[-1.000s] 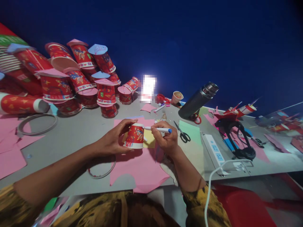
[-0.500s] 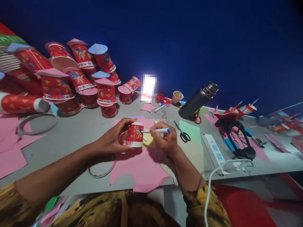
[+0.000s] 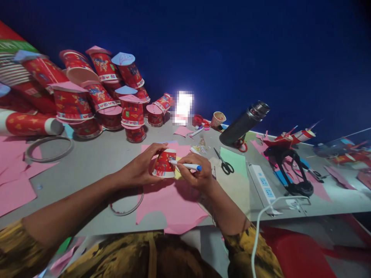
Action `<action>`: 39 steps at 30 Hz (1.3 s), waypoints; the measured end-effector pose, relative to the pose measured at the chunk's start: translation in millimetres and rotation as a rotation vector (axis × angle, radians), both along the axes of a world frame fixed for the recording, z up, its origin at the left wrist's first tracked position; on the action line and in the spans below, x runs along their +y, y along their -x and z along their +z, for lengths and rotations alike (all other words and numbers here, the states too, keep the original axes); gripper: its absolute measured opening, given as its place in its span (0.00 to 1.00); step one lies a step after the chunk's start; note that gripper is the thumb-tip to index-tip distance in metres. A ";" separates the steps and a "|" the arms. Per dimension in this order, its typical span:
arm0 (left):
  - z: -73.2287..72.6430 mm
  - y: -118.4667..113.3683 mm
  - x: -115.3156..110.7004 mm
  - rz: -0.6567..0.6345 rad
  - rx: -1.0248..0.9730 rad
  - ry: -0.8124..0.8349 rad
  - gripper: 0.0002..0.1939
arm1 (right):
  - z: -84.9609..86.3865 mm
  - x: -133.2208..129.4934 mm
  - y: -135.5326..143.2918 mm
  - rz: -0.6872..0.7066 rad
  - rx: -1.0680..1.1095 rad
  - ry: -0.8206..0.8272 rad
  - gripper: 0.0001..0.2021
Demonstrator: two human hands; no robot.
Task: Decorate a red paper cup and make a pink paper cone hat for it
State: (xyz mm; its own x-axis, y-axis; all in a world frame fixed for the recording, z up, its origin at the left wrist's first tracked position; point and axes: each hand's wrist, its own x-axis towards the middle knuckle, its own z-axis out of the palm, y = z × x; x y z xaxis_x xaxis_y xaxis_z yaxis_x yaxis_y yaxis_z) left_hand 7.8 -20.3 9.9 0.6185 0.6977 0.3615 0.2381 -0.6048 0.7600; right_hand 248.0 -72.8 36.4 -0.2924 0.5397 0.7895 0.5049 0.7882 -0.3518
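Crosswise marker (image 3: 189, 166), pinched by right hand (image 3: 199, 175), shifted left, tip leftward (left hand (image 3: 142, 165) grips cup (image 3: 164, 163)).

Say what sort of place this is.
Likely a paper-craft workspace: cut pink paper and scissors lie on the table, with paper-topped red cups piled at the left.

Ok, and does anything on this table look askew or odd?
Yes, one red paper cup left of the bright pixelated patch tips sharply sideways above a pink paper disc, while the two-cup stack beside it stands nearly upright.
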 end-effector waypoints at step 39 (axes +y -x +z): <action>-5.6 0.3 0.9 -0.009 -0.122 0.138 0.45 | 5.6 1.5 -4.9 -0.151 0.147 0.056 0.06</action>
State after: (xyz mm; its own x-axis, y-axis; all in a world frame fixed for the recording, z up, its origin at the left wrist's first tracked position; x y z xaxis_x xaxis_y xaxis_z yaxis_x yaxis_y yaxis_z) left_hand 7.5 -19.4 4.3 0.5824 0.7407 0.3350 0.1346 -0.4943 0.8588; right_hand 252.9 -71.3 42.0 -0.0886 0.6129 0.7852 0.5555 0.6847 -0.4717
